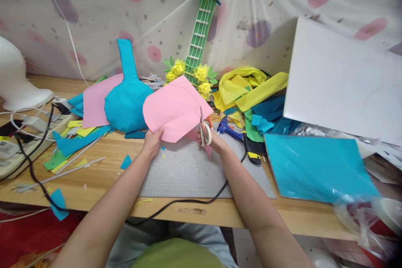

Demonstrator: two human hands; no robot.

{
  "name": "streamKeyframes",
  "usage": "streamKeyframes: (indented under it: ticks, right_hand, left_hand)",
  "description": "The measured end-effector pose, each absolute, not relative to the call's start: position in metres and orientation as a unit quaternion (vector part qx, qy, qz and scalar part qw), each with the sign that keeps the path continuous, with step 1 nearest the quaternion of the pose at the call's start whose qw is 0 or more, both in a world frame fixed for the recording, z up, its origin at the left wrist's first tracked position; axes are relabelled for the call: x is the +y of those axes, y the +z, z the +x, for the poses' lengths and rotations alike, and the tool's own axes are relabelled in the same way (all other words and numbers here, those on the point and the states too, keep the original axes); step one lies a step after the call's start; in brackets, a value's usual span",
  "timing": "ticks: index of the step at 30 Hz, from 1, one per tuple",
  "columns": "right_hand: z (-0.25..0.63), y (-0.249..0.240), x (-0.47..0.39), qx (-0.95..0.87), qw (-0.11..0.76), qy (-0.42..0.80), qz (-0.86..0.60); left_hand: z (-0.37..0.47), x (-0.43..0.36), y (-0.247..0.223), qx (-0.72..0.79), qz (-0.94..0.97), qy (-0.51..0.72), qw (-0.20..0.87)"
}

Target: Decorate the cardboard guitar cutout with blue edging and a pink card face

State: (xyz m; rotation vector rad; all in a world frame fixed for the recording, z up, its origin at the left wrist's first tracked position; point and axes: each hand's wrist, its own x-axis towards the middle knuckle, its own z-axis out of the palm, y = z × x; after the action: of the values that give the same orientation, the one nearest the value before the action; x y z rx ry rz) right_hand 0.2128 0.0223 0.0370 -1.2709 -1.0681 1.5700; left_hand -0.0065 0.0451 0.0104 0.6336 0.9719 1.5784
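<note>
My left hand (153, 142) pinches the lower left edge of a pink paper sheet (172, 113), held up above the grey cutting mat (191, 171). The sheet's left and lower edges are rounded, while a pointed corner remains at the upper right with a faint curved line across it. My right hand (209, 136) is closed on white-handled scissors (205, 134), whose blades meet the sheet's right edge. A pink offcut hangs below them. Behind the sheet stands a blue, rounded shape with a long neck (127, 100).
A blue glue gun (229, 129) lies right of the mat, its black cord crossing the front. Yellow scraps (248, 88), a white board (339, 79) and a blue sheet (320, 167) lie to the right. A green paper guitar (199, 37) leans behind. At left is a power strip (34, 142).
</note>
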Motion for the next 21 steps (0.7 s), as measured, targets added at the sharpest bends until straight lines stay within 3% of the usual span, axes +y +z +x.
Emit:
streamKeyframes:
  ticks: [21]
  right_hand:
    - [0.218, 0.035, 0.016, -0.444, 0.42, 0.601, -0.514]
  left_hand:
    - [-0.007, 0.037, 0.004, 0.407, 0.278, 0.666, 0.561]
